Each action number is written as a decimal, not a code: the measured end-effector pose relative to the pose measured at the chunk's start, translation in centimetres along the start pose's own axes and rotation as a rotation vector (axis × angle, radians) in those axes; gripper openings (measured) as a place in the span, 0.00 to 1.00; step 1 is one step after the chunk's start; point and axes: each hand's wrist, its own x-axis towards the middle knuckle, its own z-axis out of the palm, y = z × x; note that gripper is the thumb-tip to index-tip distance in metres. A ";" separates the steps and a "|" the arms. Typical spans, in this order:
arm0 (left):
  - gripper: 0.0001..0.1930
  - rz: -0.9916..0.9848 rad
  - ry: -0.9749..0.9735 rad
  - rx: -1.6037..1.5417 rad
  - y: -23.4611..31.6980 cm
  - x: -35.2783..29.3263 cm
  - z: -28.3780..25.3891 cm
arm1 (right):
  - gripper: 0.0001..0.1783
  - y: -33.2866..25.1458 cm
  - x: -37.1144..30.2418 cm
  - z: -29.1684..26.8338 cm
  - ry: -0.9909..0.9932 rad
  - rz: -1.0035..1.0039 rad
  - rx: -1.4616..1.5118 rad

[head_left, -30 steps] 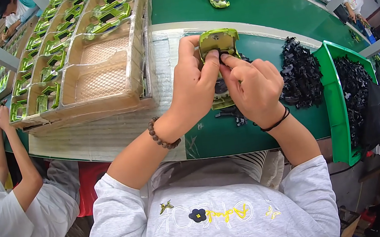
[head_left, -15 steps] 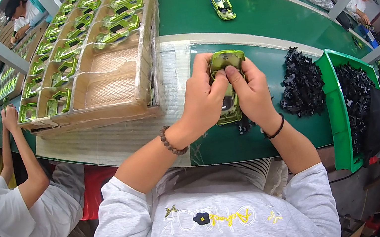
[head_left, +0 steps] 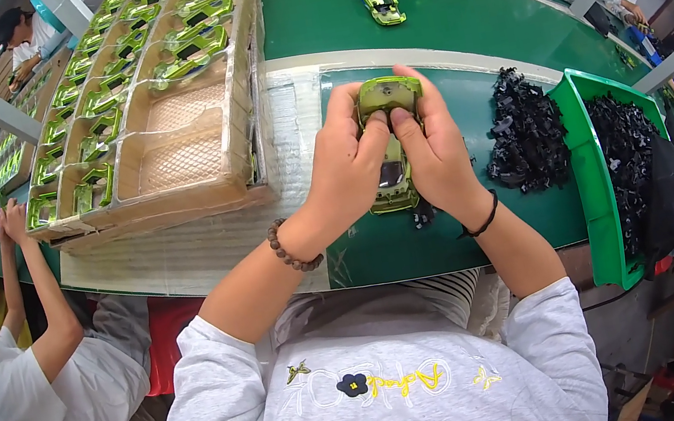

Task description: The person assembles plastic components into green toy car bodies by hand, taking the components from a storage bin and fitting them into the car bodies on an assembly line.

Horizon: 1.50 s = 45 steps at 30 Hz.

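Note:
A green toy car body [head_left: 394, 189] is held between my two hands above the green work surface, its long side pointing away from me. My left hand [head_left: 348, 151] wraps its left side, and my right hand [head_left: 431, 145] closes round its right side. Both thumbs press side by side on the middle of the shell. My fingers under the car are hidden. Some small black parts [head_left: 424, 214] lie on the table just below the car. To the right of my right hand is a heap of black plastic parts [head_left: 525, 134].
A tray [head_left: 234, 152] with several green car bodies in its compartments stands at the left. The green bin [head_left: 593, 194] at the right holds more black parts. Another car body [head_left: 379, 0] lies on the far green strip. Co-workers sit at left, right and far side.
The whole view has shifted slightly. My hands still grip the car body, with the thumbs pressed on its middle; the car's far end is tipped a little more into view.

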 end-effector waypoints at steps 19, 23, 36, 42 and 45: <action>0.09 -0.126 0.055 -0.244 1.3 0.9 -0.8 | 0.12 -2.8 0.5 -3.7 -0.044 -0.038 -0.224; 0.12 -0.219 0.144 -0.407 1.0 2.3 -2.4 | 0.09 -2.9 -3.0 -6.4 -0.370 -0.248 -0.716; 0.11 -0.250 0.189 -0.420 0.4 2.3 -2.4 | 0.06 -0.9 -4.1 -2.1 -0.624 -0.514 -1.124; 0.11 -0.246 0.214 -0.398 0.1 2.3 -2.0 | 0.08 -0.7 -1.5 -4.9 -0.331 0.182 -0.435; 0.11 -0.271 0.171 -0.397 0.2 2.4 -2.5 | 0.08 0.0 -0.9 -6.3 -0.275 0.337 -0.254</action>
